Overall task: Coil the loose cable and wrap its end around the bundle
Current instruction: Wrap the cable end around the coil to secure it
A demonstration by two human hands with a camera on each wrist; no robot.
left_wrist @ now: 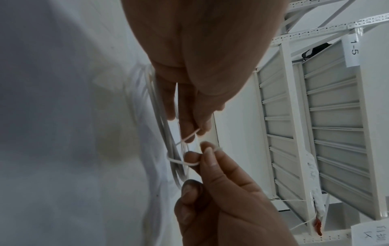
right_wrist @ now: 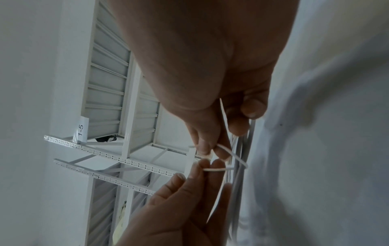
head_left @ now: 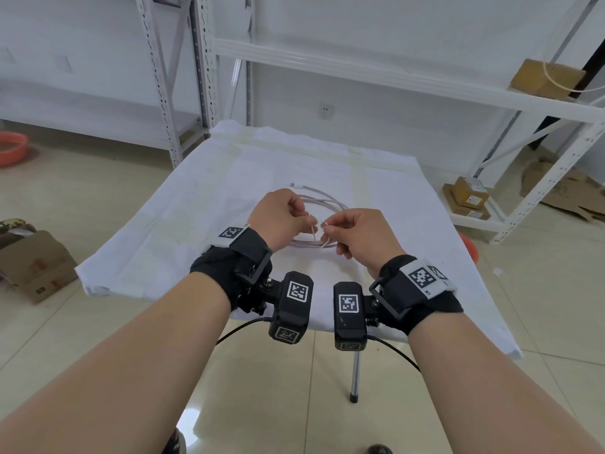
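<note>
A white cable (head_left: 322,199) lies coiled in several loops on the white cloth-covered table (head_left: 196,231), with one plug end (head_left: 293,184) sticking out at the far side. My left hand (head_left: 307,221) and right hand (head_left: 327,229) meet over the coil's near side. Each pinches one part of a thin white strand (head_left: 315,231) that loops round the bundle. In the left wrist view, the left hand (left_wrist: 195,133) and right hand (left_wrist: 202,153) hold the strand (left_wrist: 179,160) crossed over the bundle (left_wrist: 164,126). The right wrist view shows the right hand (right_wrist: 212,153), left hand (right_wrist: 208,166) and strand (right_wrist: 214,169) the same way.
White metal shelving (head_left: 393,77) stands behind and to the right of the table, with cardboard boxes (head_left: 546,78) on it. More boxes (head_left: 36,263) and an orange basin (head_left: 11,147) sit on the tiled floor at left. A metal table leg (head_left: 355,375) stands below the near edge.
</note>
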